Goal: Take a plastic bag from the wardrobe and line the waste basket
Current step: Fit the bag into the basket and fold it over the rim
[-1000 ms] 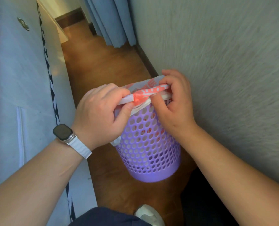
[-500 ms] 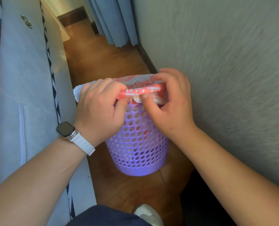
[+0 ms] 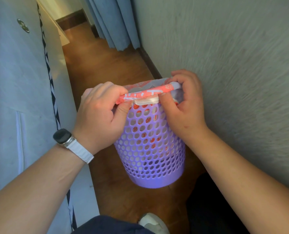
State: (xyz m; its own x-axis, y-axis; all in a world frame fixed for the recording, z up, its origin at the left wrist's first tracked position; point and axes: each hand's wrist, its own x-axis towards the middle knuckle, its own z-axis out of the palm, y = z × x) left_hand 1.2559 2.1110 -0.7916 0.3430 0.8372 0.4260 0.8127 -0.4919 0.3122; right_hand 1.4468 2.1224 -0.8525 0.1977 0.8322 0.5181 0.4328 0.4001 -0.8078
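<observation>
Wooden floor beneath purple basket.

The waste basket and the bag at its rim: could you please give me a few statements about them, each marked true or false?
1. Both the left hand and the right hand pinch the rolled edge of the plastic bag. True.
2. The waste basket is solid-walled and green. False: it is purple and full of round holes.
3. The bag shows through the basket's holes. True.
4. The watch is on the right wrist. False: it is on the left wrist.
5. The basket stands on a carpet. False: it is on a wooden floor, beside the wall.
</observation>
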